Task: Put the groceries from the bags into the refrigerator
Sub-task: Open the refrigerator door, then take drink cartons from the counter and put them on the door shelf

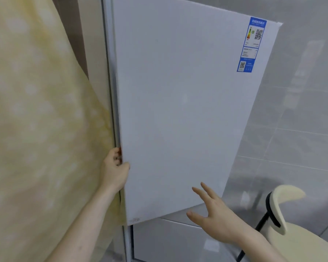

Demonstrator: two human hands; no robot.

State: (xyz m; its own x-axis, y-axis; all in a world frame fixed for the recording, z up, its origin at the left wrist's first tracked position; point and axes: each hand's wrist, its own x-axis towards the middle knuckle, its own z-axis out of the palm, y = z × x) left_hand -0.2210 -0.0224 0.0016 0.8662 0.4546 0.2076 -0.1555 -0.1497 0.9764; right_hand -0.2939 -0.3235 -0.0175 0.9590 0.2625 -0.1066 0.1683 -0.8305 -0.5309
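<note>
The single head-worn camera looked forward and slightly down, close to the white refrigerator door (178, 110), which filled the frame's centre.

Pale yellow curtain (36, 120) hangs left — glossy grey tiled wall (301, 120) right, cream chair (295, 233) below it

soft, even indoor light; faint sheen on the wall tiles (301, 110) right of the fingers, mild overall blur, wide-angle bending at edges.
</note>
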